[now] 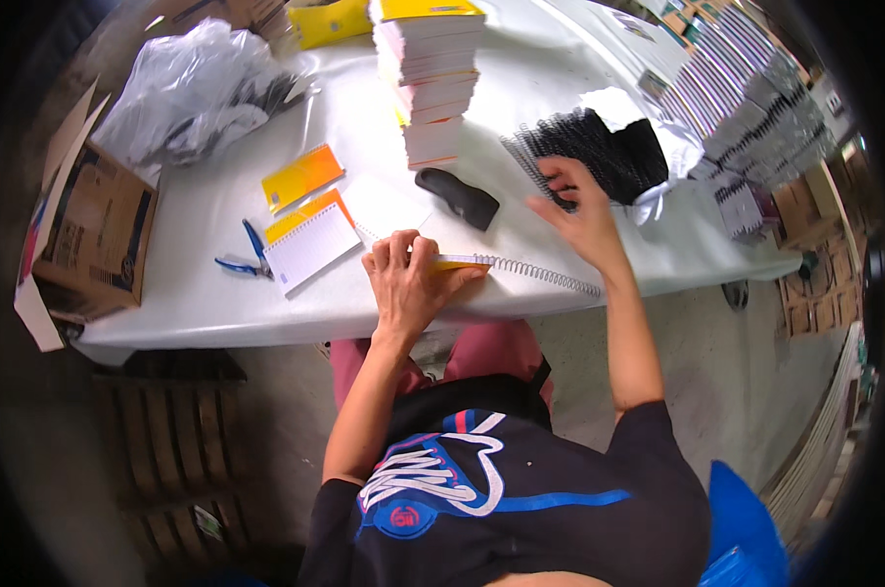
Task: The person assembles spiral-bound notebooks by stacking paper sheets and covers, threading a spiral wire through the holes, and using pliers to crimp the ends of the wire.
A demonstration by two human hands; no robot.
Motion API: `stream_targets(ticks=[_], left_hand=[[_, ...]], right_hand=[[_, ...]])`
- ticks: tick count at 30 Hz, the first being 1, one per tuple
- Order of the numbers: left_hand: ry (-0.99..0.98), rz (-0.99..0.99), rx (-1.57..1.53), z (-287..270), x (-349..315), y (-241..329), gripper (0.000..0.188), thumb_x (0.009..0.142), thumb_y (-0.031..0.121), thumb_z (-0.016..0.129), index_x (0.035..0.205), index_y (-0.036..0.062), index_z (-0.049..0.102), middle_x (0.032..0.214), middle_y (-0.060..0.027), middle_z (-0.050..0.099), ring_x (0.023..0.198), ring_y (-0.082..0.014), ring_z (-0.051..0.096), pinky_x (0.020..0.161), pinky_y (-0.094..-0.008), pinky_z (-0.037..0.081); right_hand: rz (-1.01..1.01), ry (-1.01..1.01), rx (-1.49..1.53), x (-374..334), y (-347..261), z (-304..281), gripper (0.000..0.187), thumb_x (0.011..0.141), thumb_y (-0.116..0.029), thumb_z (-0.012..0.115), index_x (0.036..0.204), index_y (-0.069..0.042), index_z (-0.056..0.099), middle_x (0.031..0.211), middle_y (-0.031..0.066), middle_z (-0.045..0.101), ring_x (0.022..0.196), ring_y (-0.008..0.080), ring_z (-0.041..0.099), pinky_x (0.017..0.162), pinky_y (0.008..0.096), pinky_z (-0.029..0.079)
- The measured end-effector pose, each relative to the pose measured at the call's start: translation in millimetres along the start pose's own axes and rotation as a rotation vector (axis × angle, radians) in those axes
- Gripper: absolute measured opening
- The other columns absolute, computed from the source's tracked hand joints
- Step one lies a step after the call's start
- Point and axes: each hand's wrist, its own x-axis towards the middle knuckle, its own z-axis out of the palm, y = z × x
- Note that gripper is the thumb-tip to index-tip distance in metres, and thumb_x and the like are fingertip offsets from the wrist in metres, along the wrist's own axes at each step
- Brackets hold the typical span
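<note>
My left hand (403,279) is closed on a small yellow-covered notebook (465,262) at the table's front edge. A metal spiral coil (545,274) runs from its bound edge out to the right, with the far end loose. My right hand (587,210) is raised beside a pile of black spiral coils (599,152), thumb and fingers apart. Coil ends show dark between them; motion blurs the fingertips. Behind the notebook lies a black handheld object (459,199). To the left rest an opened spiral notebook (313,249), an orange-yellow notebook (303,178) and blue-handled pliers (250,252).
A tall stack of unbound books (432,88) stands mid-table, with a yellow pack (330,22) behind. Clear plastic bags (193,93) and a cardboard box (95,230) occupy the left. Bound books (755,108) are piled at the right, beside cartons (809,205).
</note>
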Motion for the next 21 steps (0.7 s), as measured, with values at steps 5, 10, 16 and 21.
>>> stream_targets(ticks=[5, 10, 16, 21], left_hand=[[-0.014, -0.012, 0.037, 6, 1, 9, 0.05, 0.063, 0.058, 0.073, 0.085, 0.017, 0.055, 0.089, -0.0014, 0.045, 0.086, -0.0226, 0.043, 0.071, -0.0386, 0.03], [-0.065, -0.009, 0.049, 4, 6, 11, 0.044, 0.066, 0.054, 0.073, 0.084, 0.017, 0.056, 0.088, -0.0018, 0.046, 0.086, -0.0227, 0.043, 0.071, -0.0388, 0.031], [-0.067, -0.046, 0.053, 5, 6, 11, 0.037, 0.065, 0.04, 0.076, 0.085, 0.0161, 0.056, 0.089, -0.0015, 0.049, 0.086, -0.0235, 0.044, 0.073, -0.0378, 0.034], [-0.108, -0.031, 0.015, 3, 8, 11, 0.037, 0.06, 0.033, 0.077, 0.084, 0.0137, 0.057, 0.089, -0.0018, 0.049, 0.087, -0.0234, 0.045, 0.073, -0.0376, 0.034]], right_hand=[[-0.285, -0.124, -0.313, -36, -44, 28, 0.034, 0.07, -0.024, 0.077, 0.097, -0.01, 0.062, 0.091, 0.0045, 0.062, 0.09, 0.0233, 0.059, 0.089, 0.0373, 0.039], [-0.202, -0.051, -0.342, -41, -28, 47, 0.01, 0.081, -0.02, 0.067, 0.086, -0.011, 0.066, 0.085, -0.0002, 0.064, 0.085, 0.0184, 0.06, 0.094, 0.0428, 0.031], [-0.207, 0.032, -0.485, -41, -33, 59, 0.015, 0.087, -0.025, 0.06, 0.081, -0.014, 0.068, 0.078, -0.0017, 0.064, 0.08, 0.0158, 0.061, 0.094, 0.052, 0.026], [-0.116, -0.011, -0.594, -41, -41, 56, 0.011, 0.08, -0.021, 0.062, 0.085, -0.013, 0.068, 0.077, -0.0012, 0.064, 0.08, 0.0156, 0.061, 0.092, 0.0513, 0.03]])
